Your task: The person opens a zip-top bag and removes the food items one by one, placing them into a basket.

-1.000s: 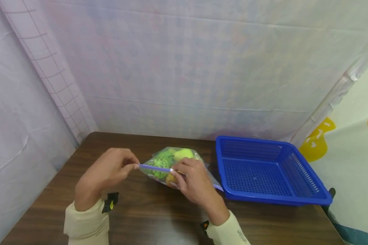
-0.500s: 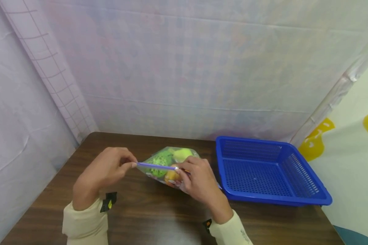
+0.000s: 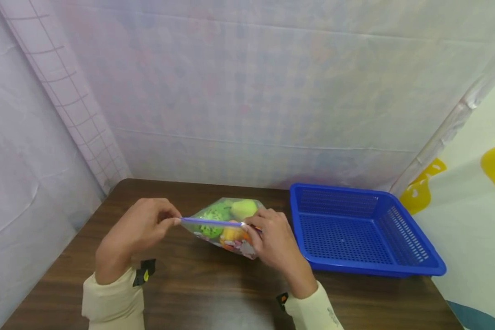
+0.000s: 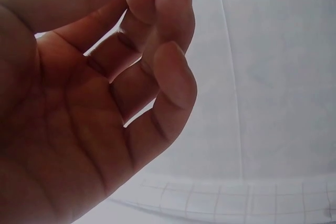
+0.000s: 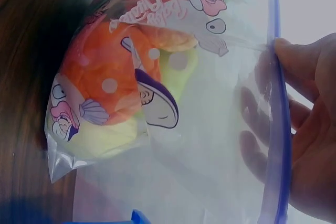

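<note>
A clear zip bag (image 3: 247, 250) with cartoon prints lies tilted on the table. Inside it are a green dark-speckled piece (image 3: 211, 224), a yellow-green piece (image 3: 244, 209) and an orange piece (image 3: 231, 234), perhaps toy produce. My left hand (image 3: 142, 227) pinches the left end of the purple zip strip (image 3: 210, 222) between thumb and finger. At the white slider (image 3: 243, 224), the thumb and fingers of my right hand (image 3: 275, 240) pinch the strip. The right wrist view has the right thumb (image 5: 296, 59) on the strip, with other fingers seen through the plastic. The left wrist view hides the left fingertips' hold.
A blue perforated plastic basket (image 3: 342, 233) stands to the right of the bag, near the right hand. The brown wooden table (image 3: 181, 298) reaches back to a pale curtain (image 3: 247, 114). More cloth hangs at both sides.
My right hand has slid to the right along the strip with the slider. The left hand has shifted slightly left, and a longer length of purple strip shows between them.
</note>
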Demonstrator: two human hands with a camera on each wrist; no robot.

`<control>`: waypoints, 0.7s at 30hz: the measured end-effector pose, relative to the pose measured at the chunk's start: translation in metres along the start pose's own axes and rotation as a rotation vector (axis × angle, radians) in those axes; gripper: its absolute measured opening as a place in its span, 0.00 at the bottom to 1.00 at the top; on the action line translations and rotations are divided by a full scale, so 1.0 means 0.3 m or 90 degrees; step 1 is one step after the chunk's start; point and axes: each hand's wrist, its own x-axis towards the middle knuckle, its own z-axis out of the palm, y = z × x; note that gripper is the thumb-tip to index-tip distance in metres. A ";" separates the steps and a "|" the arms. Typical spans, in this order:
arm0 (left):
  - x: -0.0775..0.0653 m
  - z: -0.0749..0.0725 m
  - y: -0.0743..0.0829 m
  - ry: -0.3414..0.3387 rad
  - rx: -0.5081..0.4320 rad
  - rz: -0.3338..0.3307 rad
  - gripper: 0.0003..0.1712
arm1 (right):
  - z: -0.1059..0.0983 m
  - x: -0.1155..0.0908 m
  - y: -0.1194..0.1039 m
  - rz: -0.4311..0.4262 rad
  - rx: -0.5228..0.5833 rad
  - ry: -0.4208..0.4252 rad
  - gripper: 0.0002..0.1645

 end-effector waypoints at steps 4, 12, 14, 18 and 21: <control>-0.002 -0.002 -0.005 -0.008 -0.015 -0.012 0.02 | -0.003 -0.001 0.006 0.010 0.007 -0.009 0.05; -0.005 -0.008 -0.008 -0.020 -0.031 -0.031 0.03 | -0.012 -0.005 0.022 0.027 -0.001 -0.010 0.04; -0.005 -0.010 -0.010 -0.021 -0.031 -0.034 0.03 | -0.016 -0.006 0.025 0.026 -0.003 -0.007 0.04; -0.005 -0.013 -0.012 -0.018 -0.026 -0.038 0.03 | -0.020 -0.006 0.034 0.024 -0.008 -0.003 0.04; -0.006 -0.017 -0.014 -0.012 -0.021 -0.037 0.03 | -0.024 -0.005 0.042 0.022 -0.006 0.000 0.04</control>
